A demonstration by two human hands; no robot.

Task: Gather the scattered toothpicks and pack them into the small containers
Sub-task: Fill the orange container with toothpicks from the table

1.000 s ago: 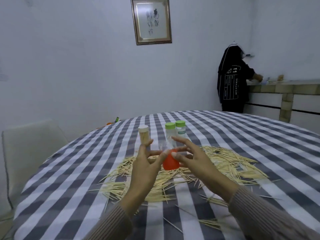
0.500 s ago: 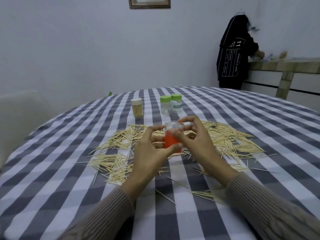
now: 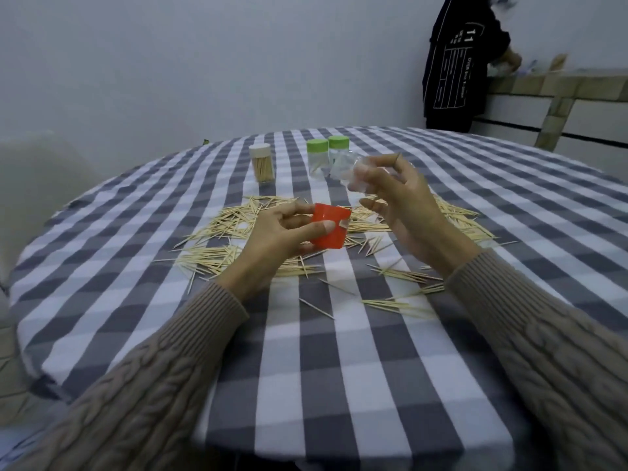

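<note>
My left hand [image 3: 272,241] holds a red container part [image 3: 329,229] above the toothpick pile [image 3: 238,222]. Up and to the right, my right hand [image 3: 401,195] pinches a clear plastic part [image 3: 346,173], blurred, lifted away from the red one. Toothpicks lie scattered across the checked tablecloth, with more toothpicks [image 3: 404,305] loose toward the front right. At the back stand a white-lidded container [image 3: 261,163] full of toothpicks and two green-lidded containers [image 3: 324,156].
The round table [image 3: 306,368] has a grey-and-white checked cloth. A pale chair [image 3: 37,171] stands at the left. A person in a black jacket [image 3: 458,62] stands by a ledge at the back right.
The two hands held the red and clear container together; now they have pulled apart, the clear part going up and right, the red part staying in my left hand. The view tilted down.
</note>
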